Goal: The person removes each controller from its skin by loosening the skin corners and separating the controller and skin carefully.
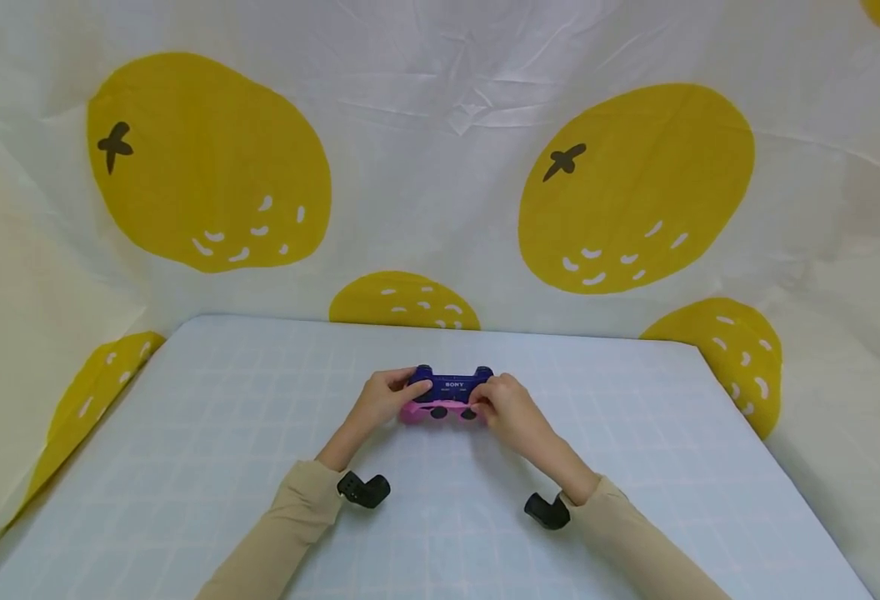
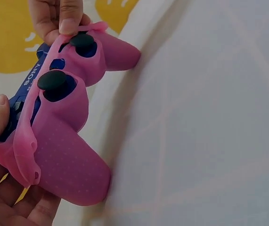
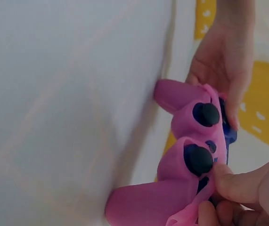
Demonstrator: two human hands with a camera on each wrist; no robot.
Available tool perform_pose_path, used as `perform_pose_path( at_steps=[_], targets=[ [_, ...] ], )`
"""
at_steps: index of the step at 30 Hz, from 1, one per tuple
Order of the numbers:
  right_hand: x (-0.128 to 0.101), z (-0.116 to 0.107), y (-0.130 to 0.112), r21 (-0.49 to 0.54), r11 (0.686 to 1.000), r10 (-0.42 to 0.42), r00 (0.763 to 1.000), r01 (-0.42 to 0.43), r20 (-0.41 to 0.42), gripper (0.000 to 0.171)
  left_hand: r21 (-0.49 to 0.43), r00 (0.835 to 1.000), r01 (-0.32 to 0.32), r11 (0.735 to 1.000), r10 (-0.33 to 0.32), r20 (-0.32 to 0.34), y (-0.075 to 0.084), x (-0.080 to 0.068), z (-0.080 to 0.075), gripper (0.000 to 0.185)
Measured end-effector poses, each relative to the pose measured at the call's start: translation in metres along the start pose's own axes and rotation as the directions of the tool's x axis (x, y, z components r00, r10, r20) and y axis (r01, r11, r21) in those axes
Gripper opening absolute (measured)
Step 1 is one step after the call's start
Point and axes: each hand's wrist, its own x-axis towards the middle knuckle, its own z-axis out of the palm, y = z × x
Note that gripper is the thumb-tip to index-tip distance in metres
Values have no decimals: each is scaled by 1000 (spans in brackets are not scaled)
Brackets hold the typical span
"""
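A dark blue Sony game controller (image 1: 453, 388) is held between both hands over the table, its lower half inside a pink silicone cover (image 2: 73, 165). The cover wraps both handles and the two black thumbsticks (image 3: 199, 160) poke through it, while the upper face with the SONY lettering is bare. My left hand (image 1: 385, 396) grips the controller's left end, thumb on the face and fingers beneath. At the right end, my right hand (image 1: 511, 410) pinches the cover's stretched edge between thumb and fingers, as the left wrist view shows.
A pale blue checked cloth covers the table (image 1: 260, 433). Behind it hangs a white curtain (image 1: 425, 167) printed with large yellow fruit shapes. Each wrist carries a small black camera, one on the left sleeve (image 1: 305, 500) and one on the right.
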Motion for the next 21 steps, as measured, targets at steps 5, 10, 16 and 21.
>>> perform_pose_path(
  at_steps=[5,10,16,21],
  targets=[
    [-1,-4,1,67,998,8,1000,-9,25,9,-11,1000,-17,1000,17,-13,-1,0,2,51],
    [-2,-5,5,106,994,-40,997,33,59,8,-10,1000,-23,1000,22,-20,-2,2,3,52],
    [-5,1,9,52,991,-120,993,120,2,4,-18,999,-30,999,29,-29,-4,2,3,51],
    [-12,10,11,-63,980,-191,981,188,-45,4,4,999,-15,1000,15,-29,-5,0,3,54]
  ],
)
